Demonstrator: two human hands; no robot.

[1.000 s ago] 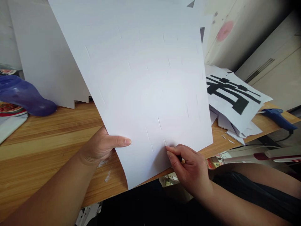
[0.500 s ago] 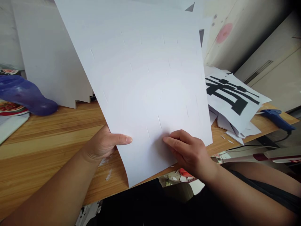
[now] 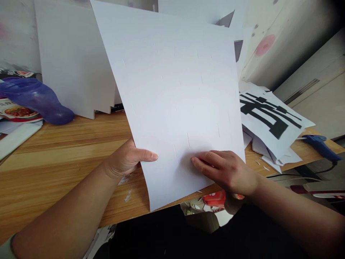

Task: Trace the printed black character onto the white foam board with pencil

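Note:
A large white sheet (image 3: 161,90) is tilted up before me over the table's front edge, its surface marked by several thin slits or creases. My left hand (image 3: 129,158) is closed on its lower left edge, thumb on the face and fingers behind. My right hand (image 3: 226,169) lies palm down over the lower right part, fingertips touching the face of the sheet. A darker skin-toned patch just below may be its thumb. Both hands touch the same sheet, whose back is hidden.
White panels (image 3: 72,61) lean at the back. On the left lie a purple bottle (image 3: 40,99) and a food package (image 3: 21,109). To the right are papers with bold black strokes (image 3: 269,111), a blue glue gun (image 3: 320,145) and small scraps on the wooden table (image 3: 67,158).
The view has shifted, so the sheet's top edge now shows. My left hand keeps its hold. My right fingertips stay at about the same spot while that hand has flattened somewhat.

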